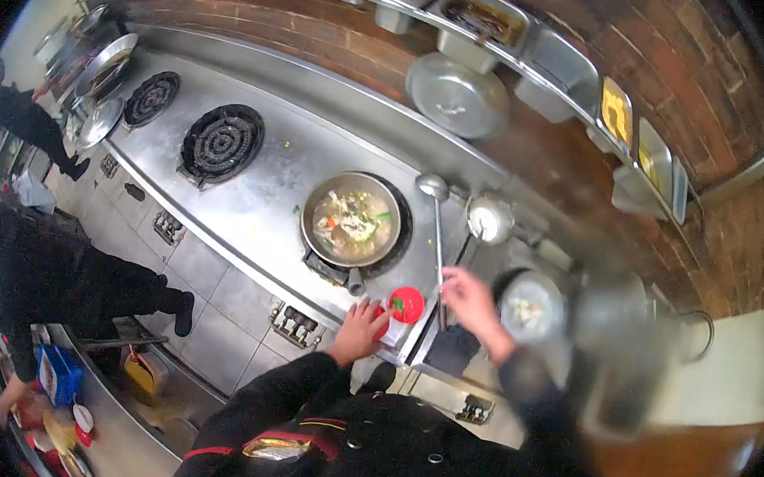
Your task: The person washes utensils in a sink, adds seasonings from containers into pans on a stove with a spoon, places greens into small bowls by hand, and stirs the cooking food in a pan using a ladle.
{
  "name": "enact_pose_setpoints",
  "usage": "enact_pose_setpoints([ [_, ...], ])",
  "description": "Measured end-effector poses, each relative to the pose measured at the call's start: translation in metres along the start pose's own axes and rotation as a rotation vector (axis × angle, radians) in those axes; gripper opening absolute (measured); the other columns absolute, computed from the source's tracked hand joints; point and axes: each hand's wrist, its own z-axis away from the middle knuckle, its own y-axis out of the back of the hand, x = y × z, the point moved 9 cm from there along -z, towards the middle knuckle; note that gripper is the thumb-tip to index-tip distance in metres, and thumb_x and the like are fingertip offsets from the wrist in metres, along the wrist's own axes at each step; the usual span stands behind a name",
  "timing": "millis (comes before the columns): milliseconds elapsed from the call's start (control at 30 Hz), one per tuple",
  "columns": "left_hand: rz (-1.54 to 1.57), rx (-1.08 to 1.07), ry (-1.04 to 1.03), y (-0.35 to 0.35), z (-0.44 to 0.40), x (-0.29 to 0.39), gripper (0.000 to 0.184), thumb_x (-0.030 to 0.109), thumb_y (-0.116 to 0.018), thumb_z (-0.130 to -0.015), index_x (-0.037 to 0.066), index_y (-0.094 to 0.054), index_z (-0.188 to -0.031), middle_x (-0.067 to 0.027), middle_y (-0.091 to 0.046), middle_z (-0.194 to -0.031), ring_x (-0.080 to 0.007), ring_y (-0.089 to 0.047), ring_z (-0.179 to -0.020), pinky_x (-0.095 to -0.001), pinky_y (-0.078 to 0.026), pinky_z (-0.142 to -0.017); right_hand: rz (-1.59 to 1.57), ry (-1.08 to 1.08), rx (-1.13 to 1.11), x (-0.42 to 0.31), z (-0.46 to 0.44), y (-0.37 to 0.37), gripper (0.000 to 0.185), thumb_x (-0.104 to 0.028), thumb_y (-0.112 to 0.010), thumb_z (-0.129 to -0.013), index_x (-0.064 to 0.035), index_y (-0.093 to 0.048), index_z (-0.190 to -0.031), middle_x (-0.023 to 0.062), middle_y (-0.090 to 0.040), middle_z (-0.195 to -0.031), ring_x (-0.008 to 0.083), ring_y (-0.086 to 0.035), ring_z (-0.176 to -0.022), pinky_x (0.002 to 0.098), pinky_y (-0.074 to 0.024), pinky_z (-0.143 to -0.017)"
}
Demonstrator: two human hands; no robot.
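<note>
A frying pan [351, 219] with broth, pale pieces and green and orange bits sits on a burner, its handle toward me. My left hand [361, 329] is closed round a small red container [381, 323] at the counter's front edge. Right beside it stands a red bowl [406, 305] with something green inside. My right hand [468, 299] is raised near the shaft of a long ladle [440, 234], its fingers bent together; whether it touches the ladle or holds anything is too blurred to tell. To its right is a pan with white pieces [530, 307].
Two black burners [221, 144] lie farther left on the steel stove. Metal trays [555, 72] line a shelf above, and a round lid [457, 96] leans on the back wall. A small pot [490, 218] stands behind the ladle. Two people in black [78, 280] are at the left.
</note>
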Motion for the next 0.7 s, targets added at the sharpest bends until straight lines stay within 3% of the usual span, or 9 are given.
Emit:
enact_pose_setpoints([
  [67, 0.152, 0.174, -0.037, 0.027, 0.029, -0.005, 0.076, 0.023, -0.078, -0.068, 0.013, -0.044, -0.135, -0.0195, -0.047, -0.130, -0.0418, -0.045, -0.120, -0.0511, -0.039, -0.101, 0.021, 0.079, 0.044, -0.074, -0.025, 0.030, 0.031, -0.007, -0.058, -0.090, -0.0057, -0.059, -0.121, 0.0041, -0.069, -0.089, 0.0103, -0.064, -0.076, 0.0266, -0.0515, -0.070],
  [167, 0.251, 0.162, 0.226, 0.017, 0.093, -0.050, 0.065, 0.016, -0.075, -0.071, 0.009, -0.048, -0.130, -0.0189, -0.054, -0.121, -0.0378, -0.054, -0.110, -0.0446, -0.046, -0.093, -0.046, 0.208, 0.081, -0.149, -0.057, 0.048, 0.031, -0.008, -0.059, -0.090, -0.0063, -0.059, -0.121, 0.0010, -0.067, -0.085, 0.0082, -0.062, -0.074, 0.0247, -0.0508, -0.069],
  [267, 0.311, 0.186, 0.496, -0.020, 0.181, -0.108, 0.052, 0.014, -0.071, -0.075, 0.005, -0.052, -0.123, -0.0196, -0.058, -0.114, -0.0360, -0.059, -0.103, -0.0424, -0.049, -0.088, 0.071, 0.374, 0.110, -0.200, -0.080, 0.048, 0.027, -0.010, -0.061, -0.089, -0.0060, -0.063, -0.115, 0.0054, -0.067, -0.083, 0.0113, -0.063, -0.072, 0.0273, -0.0512, -0.067],
  [333, 0.438, 0.143, 0.751, -0.042, 0.246, -0.136, 0.048, 0.018, -0.071, -0.077, 0.004, -0.055, -0.120, -0.0197, -0.061, -0.108, -0.0364, -0.060, -0.101, -0.0433, -0.049, -0.087, 0.175, 0.514, 0.097, -0.249, -0.078, 0.044, 0.023, -0.012, -0.062, -0.088, -0.0061, -0.065, -0.110, 0.0099, -0.067, -0.082, 0.0152, -0.064, -0.070, 0.0289, -0.0514, -0.067],
  [400, 0.415, -0.108, 1.021, -0.090, 0.324, -0.168, 0.049, 0.023, -0.073, -0.076, 0.003, -0.059, -0.118, -0.0197, -0.064, -0.107, -0.0353, -0.061, -0.102, -0.0428, -0.050, -0.088, 0.203, 0.587, 0.078, -0.285, -0.080, 0.047, 0.022, -0.012, -0.063, -0.088, -0.0062, -0.066, -0.109, 0.0098, -0.067, -0.082, 0.0152, -0.063, -0.069, 0.0290, -0.0511, -0.066],
  [467, 0.328, -0.251, 1.131, -0.137, 0.406, -0.191, 0.053, 0.036, -0.073, -0.076, 0.002, -0.062, -0.116, -0.0201, -0.065, -0.106, -0.0340, -0.062, -0.105, -0.0415, -0.050, -0.089, 0.240, 0.693, 0.076, -0.324, -0.074, 0.049, 0.019, -0.013, -0.063, -0.088, -0.0056, -0.067, -0.104, 0.0101, -0.067, -0.082, 0.0161, -0.061, -0.067, 0.0298, -0.0500, -0.065],
  [533, 0.050, -0.551, 0.915, -0.206, 0.470, -0.212, 0.054, 0.048, -0.067, -0.080, 0.006, -0.064, -0.115, -0.0190, -0.064, -0.113, -0.0322, -0.060, -0.109, -0.0407, -0.049, -0.092, 0.262, 0.854, 0.100, -0.353, -0.069, 0.059, 0.019, -0.014, -0.063, -0.088, -0.0056, -0.067, -0.104, 0.0101, -0.066, -0.082, 0.0163, -0.060, -0.066, 0.0301, -0.0495, -0.064],
  [567, 0.240, -0.580, 1.061, -0.216, 0.498, -0.214, 0.052, 0.053, -0.059, -0.084, 0.012, -0.066, -0.116, -0.0164, -0.063, -0.116, -0.0320, -0.060, -0.110, -0.0400, -0.049, -0.093, 0.293, 0.988, 0.142, -0.368, -0.062, 0.065, 0.019, -0.015, -0.063, -0.088, -0.0055, -0.067, -0.104, 0.0101, -0.066, -0.082, 0.0165, -0.060, -0.065, 0.0303, -0.0490, -0.064],
  [700, 0.133, -0.423, 0.763, -0.198, 0.509, -0.150, 0.044, 0.049, -0.056, -0.086, 0.015, -0.066, -0.112, -0.0148, -0.063, -0.113, -0.0323, -0.060, -0.107, -0.0424, -0.049, -0.090, 0.233, 1.050, 0.126, -0.399, -0.056, 0.079, 0.019, -0.014, -0.063, -0.087, -0.0055, -0.067, -0.103, 0.0105, -0.067, -0.083, 0.0167, -0.060, -0.067, 0.0303, -0.0490, -0.064],
])
